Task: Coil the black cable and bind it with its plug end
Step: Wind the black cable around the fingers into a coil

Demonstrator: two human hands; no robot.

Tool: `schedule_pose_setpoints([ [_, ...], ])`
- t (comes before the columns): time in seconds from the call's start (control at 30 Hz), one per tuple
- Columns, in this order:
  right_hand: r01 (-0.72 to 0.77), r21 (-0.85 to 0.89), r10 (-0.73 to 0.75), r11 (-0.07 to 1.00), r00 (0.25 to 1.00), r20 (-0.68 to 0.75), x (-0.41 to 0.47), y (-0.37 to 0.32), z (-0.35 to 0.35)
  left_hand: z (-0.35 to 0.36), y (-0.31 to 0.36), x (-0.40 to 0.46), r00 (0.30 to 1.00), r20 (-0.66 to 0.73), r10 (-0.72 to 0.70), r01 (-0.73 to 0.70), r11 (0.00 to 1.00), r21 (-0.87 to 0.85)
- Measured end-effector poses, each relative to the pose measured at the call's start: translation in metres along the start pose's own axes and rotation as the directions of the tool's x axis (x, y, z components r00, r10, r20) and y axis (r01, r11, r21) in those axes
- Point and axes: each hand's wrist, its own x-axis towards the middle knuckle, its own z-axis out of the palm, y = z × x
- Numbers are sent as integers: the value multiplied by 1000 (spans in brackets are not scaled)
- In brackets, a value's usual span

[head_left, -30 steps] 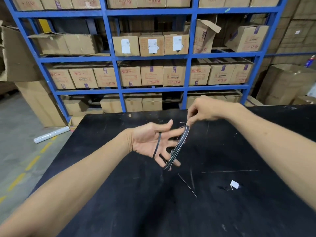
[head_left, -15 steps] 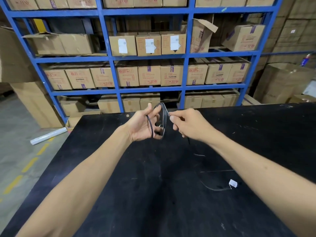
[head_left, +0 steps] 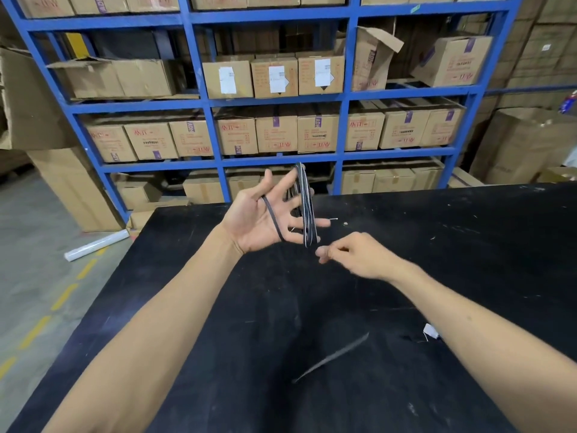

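The black cable [head_left: 306, 207] is wound in several loops around the spread fingers of my left hand [head_left: 263, 218], palm up above the far part of the black table [head_left: 468, 245]; one strand crosses the palm. My right hand [head_left: 349, 256] is just below and right of the coil, thumb and forefinger pinched, blurred by motion. A loose blurred stretch of cable [head_left: 332, 357] swings over the table nearer to me. The white-tagged end [head_left: 431, 332] lies by my right forearm. I cannot see whether the pinch holds the cable.
Blue shelving [head_left: 342, 151] full of cardboard boxes stands behind the table. A white roll [head_left: 96, 245] lies on the concrete floor at left, near yellow floor marks. Larger boxes are stacked at both sides.
My right hand has swept from the top of the coil down to below it, adding a loop. My left hand has opened its fingers wider and the loose tail has swung over the table.
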Motion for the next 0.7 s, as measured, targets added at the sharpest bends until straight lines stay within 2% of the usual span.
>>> schedule_pose_setpoints([
  [0.13, 128, -286, -81, 950, 982, 171, 20, -8, -50, 7, -9, -7, 976, 114, -188, 182, 981, 65],
  [0.23, 238, -492, -117, 837, 957, 264, 37, -20, -84, 11, -26, -7, 912, 187, -366, 343, 928, 142],
  [0.3, 240, -534, -128, 811, 963, 237, 46, -28, -107, 7, -43, -6, 863, 162, -478, 449, 874, 186],
  [0.37, 179, -458, -108, 871, 978, 178, 48, -38, -128, 0, -58, -5, 843, 55, -535, 513, 831, 213],
  [0.43, 155, -368, -111, 917, 984, 137, 46, -45, -137, -11, -64, -8, 868, -87, -489, 496, 844, 203],
  [0.5, 144, -295, -112, 945, 986, 125, 38, -48, -135, -24, -59, -11, 915, -172, -365, 391, 909, 148],
  [0.57, 148, -227, -127, 963, 987, 103, 24, -47, -122, -33, -47, -15, 948, -216, -232, 254, 964, 82],
  [0.7, 148, -14, -147, 989, 987, 68, -2, -32, -80, -43, -28, -16, 962, -271, -41, 47, 999, 14],
])
